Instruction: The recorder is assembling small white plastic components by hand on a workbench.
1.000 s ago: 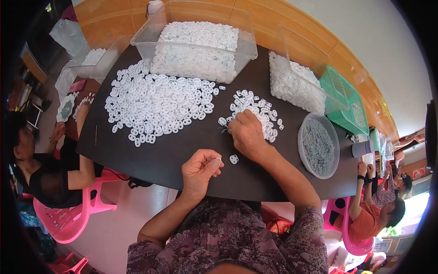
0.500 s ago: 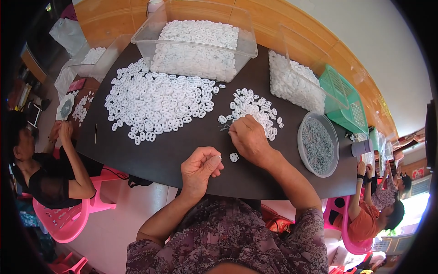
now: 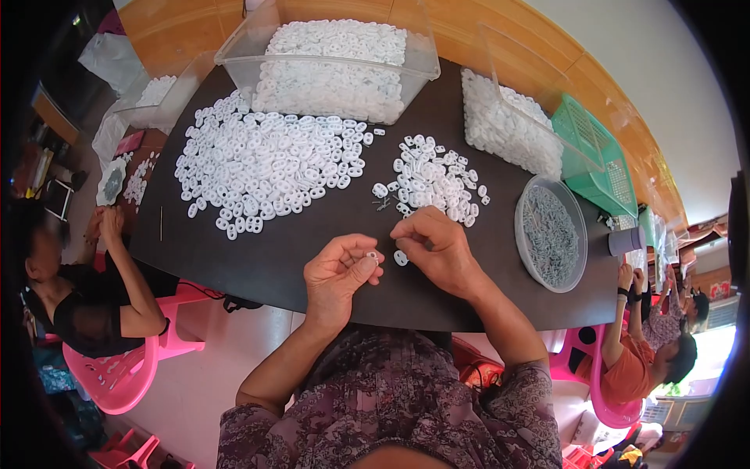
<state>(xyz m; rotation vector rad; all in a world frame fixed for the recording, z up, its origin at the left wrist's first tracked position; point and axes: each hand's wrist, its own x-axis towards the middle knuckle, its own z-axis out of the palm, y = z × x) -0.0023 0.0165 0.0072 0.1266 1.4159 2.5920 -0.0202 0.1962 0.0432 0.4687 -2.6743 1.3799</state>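
Between the thumb and fingers of my left hand [image 3: 337,280] is a small white plastic piece [image 3: 373,255]. Close beside it, my right hand [image 3: 439,254] is closed in a pinch; whatever its fingertips hold is too small to make out. Next to those fingers a white two-holed oval piece [image 3: 401,258] lies on the dark table [image 3: 258,270]. A small heap of white pieces [image 3: 445,187] sits beyond my right hand, with a few grey screws [image 3: 383,205] at its left edge. A larger heap of two-holed ovals [image 3: 266,164] spreads to the left.
Clear plastic bins [image 3: 234,62] of white pieces stand along the back. At right are a round tub [image 3: 584,258] of grey screws, a green basket [image 3: 598,187] and a purple-grey cup [image 3: 626,241]. People sit on pink chairs at both sides.
My right hand has come back from the small heap toward my left hand. The white piece in my left hand shows more clearly between the fingers. The view has shifted slightly.
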